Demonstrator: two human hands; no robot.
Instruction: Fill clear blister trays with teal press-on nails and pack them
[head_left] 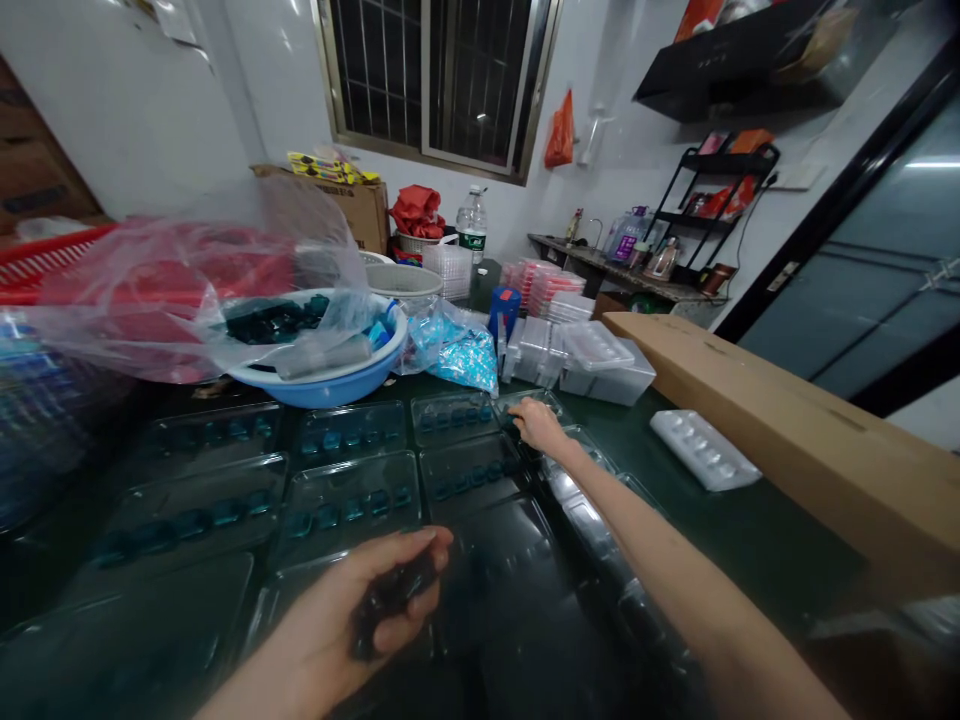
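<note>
A blue plastic basin (315, 375) sat far left on the bench (720, 540). Nearer, the left hand (337, 620) was curled around dark teal pieces (394, 590) — clamped on them — while the right hand (536, 425) touched a clear blister tray (457, 418) farther off — its grip impossible to tell.

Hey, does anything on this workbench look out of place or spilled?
Yes: a loose clear plastic bag sprawls over the rim of the blue basin, partly covering the dark pieces inside, untidy beside the orderly clear trays.
</note>
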